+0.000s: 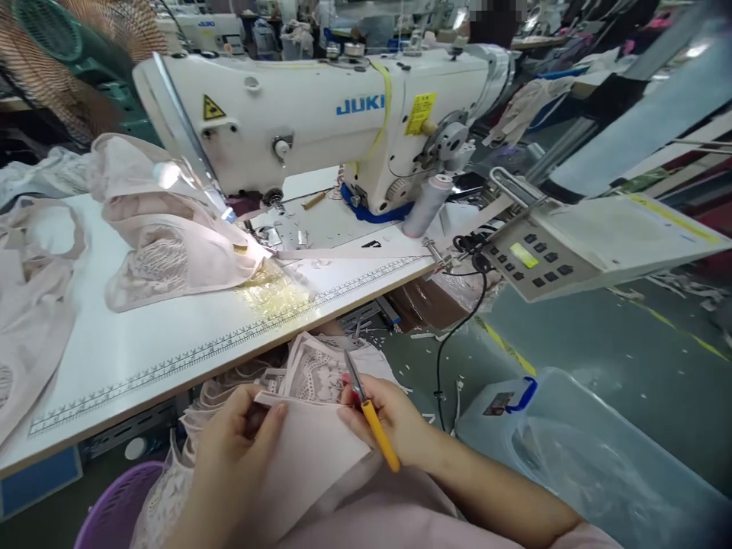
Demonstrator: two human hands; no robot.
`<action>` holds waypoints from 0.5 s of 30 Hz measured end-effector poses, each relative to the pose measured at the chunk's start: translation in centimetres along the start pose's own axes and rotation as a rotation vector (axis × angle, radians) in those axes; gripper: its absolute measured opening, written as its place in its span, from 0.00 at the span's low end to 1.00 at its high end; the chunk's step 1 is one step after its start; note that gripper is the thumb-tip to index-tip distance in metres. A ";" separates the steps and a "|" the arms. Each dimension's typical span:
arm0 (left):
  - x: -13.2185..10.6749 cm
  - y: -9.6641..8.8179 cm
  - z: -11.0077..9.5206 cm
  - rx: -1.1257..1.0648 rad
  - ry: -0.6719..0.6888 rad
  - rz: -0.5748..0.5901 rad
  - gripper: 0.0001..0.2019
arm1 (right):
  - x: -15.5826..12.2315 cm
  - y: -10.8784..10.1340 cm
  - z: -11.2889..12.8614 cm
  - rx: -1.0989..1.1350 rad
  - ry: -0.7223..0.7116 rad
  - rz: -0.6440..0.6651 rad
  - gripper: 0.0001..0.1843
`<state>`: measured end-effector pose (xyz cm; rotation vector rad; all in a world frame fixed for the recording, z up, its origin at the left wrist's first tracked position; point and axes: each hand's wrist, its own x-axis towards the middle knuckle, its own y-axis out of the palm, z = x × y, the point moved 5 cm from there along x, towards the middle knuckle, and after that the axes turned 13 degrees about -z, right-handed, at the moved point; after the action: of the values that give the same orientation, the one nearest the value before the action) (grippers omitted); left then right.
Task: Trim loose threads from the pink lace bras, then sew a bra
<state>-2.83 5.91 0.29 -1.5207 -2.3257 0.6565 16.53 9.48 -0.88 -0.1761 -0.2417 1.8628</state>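
In the lower middle, my left hand pinches the folded upper edge of a pale pink fabric piece between thumb and fingers. My right hand is closed around a slim tool with a yellow handle and a pointed metal blade, angled up to the left; its exact kind is unclear. The right thumb and fingertips also meet the fabric's edge. Behind that edge, lace-trimmed fabric pieces stand up in a stack. More ruffled lace hangs down on the left, partly hidden by my left arm.
A white sewing machine stands on the table with a ruler strip along its edge. Sewn pale pink garments lie at left. A control panel juts out at right above a clear plastic bin. A purple basket is lower left.
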 end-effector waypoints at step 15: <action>-0.9 -0.9 -0.2 -0.289 -0.165 0.020 0.11 | -0.5 0.2 0.8 -0.043 -0.057 0.024 0.10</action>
<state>-3.11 4.85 0.95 -1.6676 -2.6264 0.4826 16.36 8.86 -0.18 -0.1560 -0.3206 1.8887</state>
